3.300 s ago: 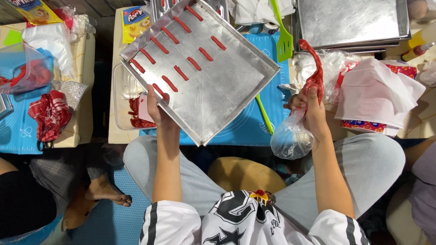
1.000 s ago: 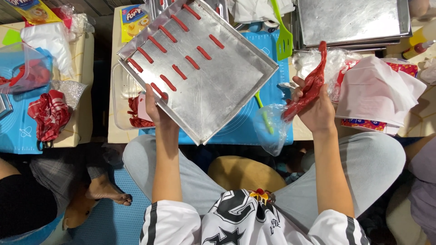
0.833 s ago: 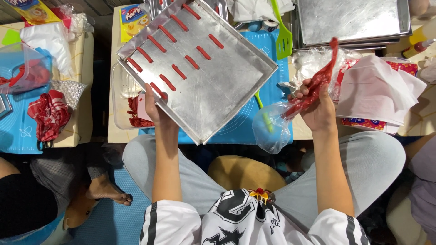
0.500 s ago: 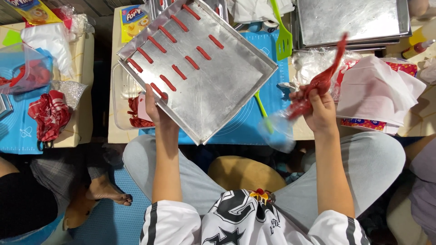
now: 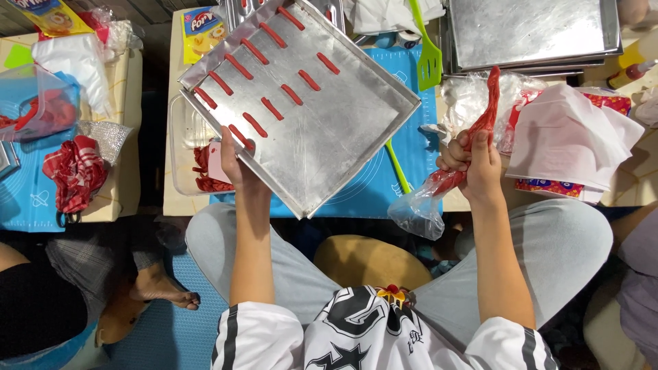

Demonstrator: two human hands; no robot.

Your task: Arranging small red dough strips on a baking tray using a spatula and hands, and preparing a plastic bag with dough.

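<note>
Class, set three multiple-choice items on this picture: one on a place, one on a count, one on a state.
1. Where does the green spatula lie?
A. on the blue mat
B. on the tray
C. on the floor

2. How many red strips lie on the tray?
A. four
B. eleven
C. twenty

3. How is the tray held?
A. flat on the mat
B. tilted, gripped at its edge
C. upside down

Key: 1 A, the spatula rests on the mat beside the tray. 2 B, eleven strips show in rows. 3 B, the left hand grips its lower edge; the right hand holds a piping bag.

Silver tray [image 5: 343,130] with red strips [image 5: 273,108]; blue mat [image 5: 411,164]; green spatula [image 5: 428,58].
</note>
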